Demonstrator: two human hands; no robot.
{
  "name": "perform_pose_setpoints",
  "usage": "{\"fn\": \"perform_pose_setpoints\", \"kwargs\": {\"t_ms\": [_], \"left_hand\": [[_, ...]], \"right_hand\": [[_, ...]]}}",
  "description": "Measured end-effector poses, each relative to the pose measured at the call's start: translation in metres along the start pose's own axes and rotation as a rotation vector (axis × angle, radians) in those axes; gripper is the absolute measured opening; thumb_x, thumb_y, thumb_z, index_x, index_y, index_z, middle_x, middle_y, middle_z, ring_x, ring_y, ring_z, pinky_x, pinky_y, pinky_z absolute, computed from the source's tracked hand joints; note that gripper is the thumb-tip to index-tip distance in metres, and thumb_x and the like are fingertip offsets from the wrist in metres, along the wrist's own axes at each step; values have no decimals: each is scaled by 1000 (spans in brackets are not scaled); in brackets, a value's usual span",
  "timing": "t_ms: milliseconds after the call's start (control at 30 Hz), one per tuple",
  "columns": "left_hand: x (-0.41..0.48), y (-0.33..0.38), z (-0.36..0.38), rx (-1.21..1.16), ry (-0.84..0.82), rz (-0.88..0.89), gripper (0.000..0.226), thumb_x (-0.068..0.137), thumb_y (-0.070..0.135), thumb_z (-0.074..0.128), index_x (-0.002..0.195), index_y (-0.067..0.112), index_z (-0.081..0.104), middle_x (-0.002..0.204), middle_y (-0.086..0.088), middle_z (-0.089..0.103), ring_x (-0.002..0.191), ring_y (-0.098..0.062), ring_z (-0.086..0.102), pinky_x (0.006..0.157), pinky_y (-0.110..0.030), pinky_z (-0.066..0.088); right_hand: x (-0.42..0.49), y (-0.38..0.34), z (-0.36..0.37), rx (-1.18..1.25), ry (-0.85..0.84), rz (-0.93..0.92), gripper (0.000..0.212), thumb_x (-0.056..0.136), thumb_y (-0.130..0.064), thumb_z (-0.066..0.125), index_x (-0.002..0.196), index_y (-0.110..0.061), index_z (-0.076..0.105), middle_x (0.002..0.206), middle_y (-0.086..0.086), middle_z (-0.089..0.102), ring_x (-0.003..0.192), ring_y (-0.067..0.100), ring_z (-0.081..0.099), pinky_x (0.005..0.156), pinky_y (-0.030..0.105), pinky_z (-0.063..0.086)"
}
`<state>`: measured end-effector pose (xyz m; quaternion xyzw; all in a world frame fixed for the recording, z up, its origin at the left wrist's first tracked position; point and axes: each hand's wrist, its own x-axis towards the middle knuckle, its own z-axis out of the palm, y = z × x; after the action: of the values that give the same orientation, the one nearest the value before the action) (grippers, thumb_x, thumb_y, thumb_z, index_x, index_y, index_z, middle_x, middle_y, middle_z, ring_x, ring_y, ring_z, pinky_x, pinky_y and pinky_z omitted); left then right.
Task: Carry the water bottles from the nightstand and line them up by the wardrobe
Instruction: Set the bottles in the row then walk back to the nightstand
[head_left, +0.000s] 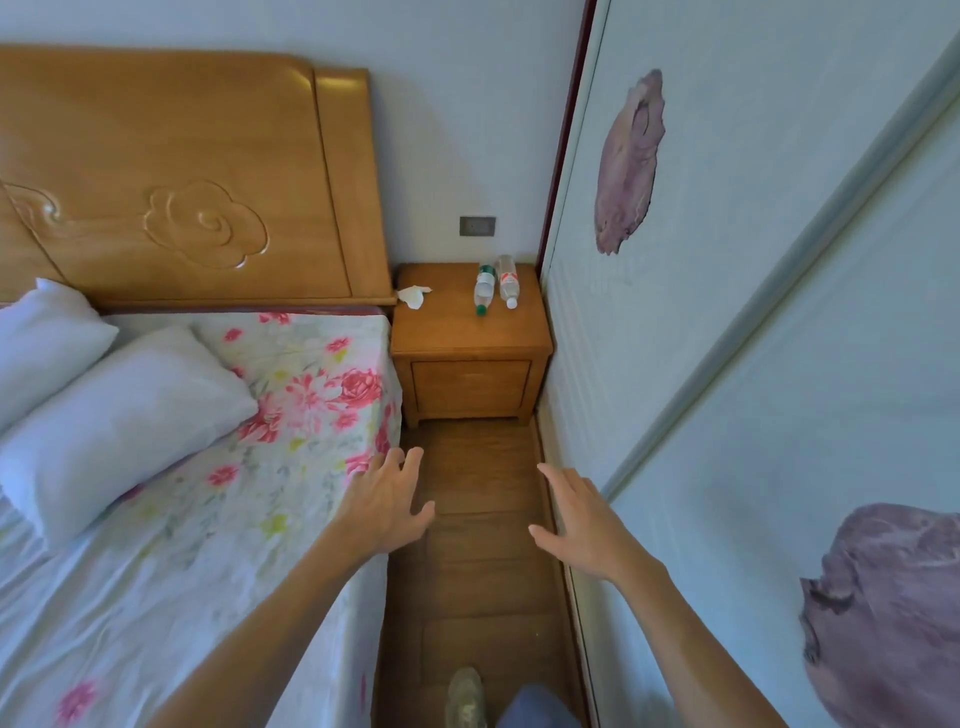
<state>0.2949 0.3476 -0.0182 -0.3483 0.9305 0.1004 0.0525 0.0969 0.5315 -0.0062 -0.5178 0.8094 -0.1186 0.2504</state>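
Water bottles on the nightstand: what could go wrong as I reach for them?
The green-capped bottle and white-capped bottle seem to lie on their sides, close together; grabbing one may roll the other off the nightstand. The aisle between bed and wardrobe is narrow, so an elbow could knock the door.

Water bottles: two, both lying on the nightstand (457, 332), a green-capped bottle (484, 289) and a white-capped bottle (508, 283).
Nightstand: one, with one drawer (470, 387).
Crumpled tissue (414, 296): one.
Pillows: two, a far pillow (47, 338) and a near pillow (124, 421).
Carved headboard (171, 182): one.
Wall socket (477, 226): one.
Wardrobe (727, 322): one, with two purple motifs, an upper motif (628, 161) and a lower motif (883, 613).
Hands: two, left hand (387, 506) and right hand (582, 525).
Shoe (466, 696): one in view.
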Motion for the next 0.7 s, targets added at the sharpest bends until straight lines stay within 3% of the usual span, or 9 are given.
{"fn": "perform_pose_setpoints", "kwargs": {"t_ms": [300,500,700], "left_hand": [[70,-13,-5,17,-29,0,72,90,59,44,148,19,25,145,-5,42,126,-23,48,96,-32,49],[140,-26,-12,-33,-49,-14,70,90,56,47,145,18,28,139,-6,46,123,-25,49,96,-36,50],[218,-39,-38,-49,-83,-28,66,91,54,48,143,19,30,140,-5,45,125,-24,48,97,-32,48]], "right_hand": [[82,13,-23,-17,-1,0,77,97,-42,56,156,-20,13,151,3,34,131,20,44,104,32,43],[159,27,-44,39,61,-45,71,97,-40,56,155,-20,20,151,1,36,135,15,42,104,24,37],[243,45,-75,66,68,-38,71,96,-41,57,155,-21,21,154,0,35,140,16,37,111,29,38]]}}
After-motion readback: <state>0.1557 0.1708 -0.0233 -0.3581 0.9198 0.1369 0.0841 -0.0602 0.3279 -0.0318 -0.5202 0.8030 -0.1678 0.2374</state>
